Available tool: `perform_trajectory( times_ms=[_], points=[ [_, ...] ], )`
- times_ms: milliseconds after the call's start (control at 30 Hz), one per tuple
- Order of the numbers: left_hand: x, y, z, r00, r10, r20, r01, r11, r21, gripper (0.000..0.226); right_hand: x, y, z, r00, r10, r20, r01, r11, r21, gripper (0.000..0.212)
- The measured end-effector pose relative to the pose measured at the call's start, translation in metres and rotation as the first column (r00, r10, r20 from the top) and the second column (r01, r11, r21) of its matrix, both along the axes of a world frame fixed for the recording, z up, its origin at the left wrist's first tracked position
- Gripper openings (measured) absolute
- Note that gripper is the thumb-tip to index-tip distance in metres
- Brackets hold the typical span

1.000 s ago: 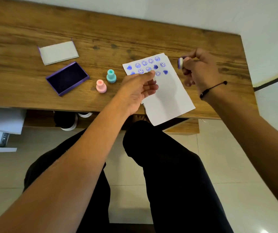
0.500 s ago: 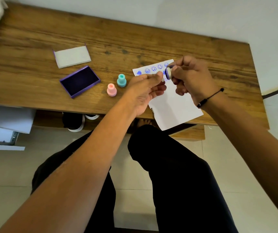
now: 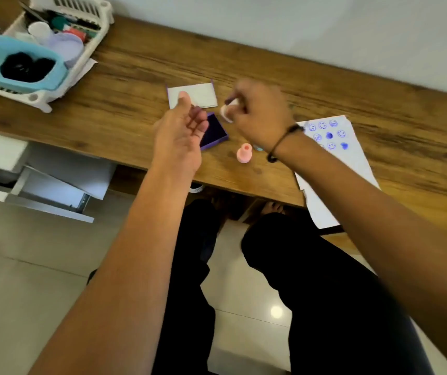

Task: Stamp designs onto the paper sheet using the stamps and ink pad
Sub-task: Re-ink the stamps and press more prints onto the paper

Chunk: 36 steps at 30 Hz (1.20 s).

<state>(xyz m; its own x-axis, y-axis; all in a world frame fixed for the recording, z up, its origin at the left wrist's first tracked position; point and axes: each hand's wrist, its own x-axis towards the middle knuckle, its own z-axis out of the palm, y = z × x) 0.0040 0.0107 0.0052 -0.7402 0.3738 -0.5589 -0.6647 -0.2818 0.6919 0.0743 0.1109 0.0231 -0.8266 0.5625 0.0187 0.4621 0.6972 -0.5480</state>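
Note:
My right hand (image 3: 257, 117) is shut on a small stamp (image 3: 227, 112) with a white round face, held just above the right end of the purple ink pad (image 3: 215, 129). Over the pad's left part hovers my left hand (image 3: 180, 136), fingers apart and holding nothing. The pad's white-lined lid (image 3: 198, 94) lies behind it. A pink stamp (image 3: 244, 153) stands upright on the desk by my right wrist; a teal stamp (image 3: 258, 148) is mostly hidden behind that wrist. The white paper sheet (image 3: 336, 169) with several blue smiley and heart prints lies to the right, overhanging the desk edge.
A white basket (image 3: 41, 101) with a light-blue tub and small items sits at the wooden desk's (image 3: 135, 85) far left. An open white drawer (image 3: 49, 190) juts out below the desk's left. My legs are under the desk edge.
My right hand carried the stamp leftward from the paper to above the ink pad. My left hand left the paper and moved over the pad. The view swung left, showing the basket.

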Motion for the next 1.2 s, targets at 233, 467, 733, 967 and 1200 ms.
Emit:
perform_trajectory(
  times_ms=[233, 467, 733, 967, 1200],
  points=[
    [-0.028, -0.012, -0.003, 0.987, 0.161, -0.006, -0.161, 0.986, 0.045, 0.025, -0.062, -0.046, -0.056, 0.931, 0.084, 0.354, -0.174, 0.957, 0.232, 0.030],
    [-0.040, 0.006, 0.003, 0.993, 0.119, 0.008, -0.120, 0.992, 0.033, 0.022, -0.057, -0.033, -0.053, 0.887, 0.211, 0.411, -0.329, 0.913, 0.241, 0.032],
    [-0.044, -0.006, -0.008, 0.992, 0.111, 0.065, -0.113, 0.993, 0.024, 0.023, -0.058, -0.033, -0.053, 0.871, 0.227, 0.435, -0.358, 0.901, 0.246, 0.043],
    [-0.043, -0.009, -0.002, 0.990, 0.120, 0.076, -0.121, 0.992, 0.014, 0.022, -0.058, -0.034, -0.047, 0.849, 0.231, 0.475, -0.389, 0.881, 0.267, 0.043],
    [-0.027, -0.025, -0.002, 0.988, 0.136, 0.076, -0.134, 0.990, -0.033, 0.022, -0.065, -0.034, -0.045, 0.813, 0.245, 0.528, -0.440, 0.852, 0.283, 0.042]
  ],
)
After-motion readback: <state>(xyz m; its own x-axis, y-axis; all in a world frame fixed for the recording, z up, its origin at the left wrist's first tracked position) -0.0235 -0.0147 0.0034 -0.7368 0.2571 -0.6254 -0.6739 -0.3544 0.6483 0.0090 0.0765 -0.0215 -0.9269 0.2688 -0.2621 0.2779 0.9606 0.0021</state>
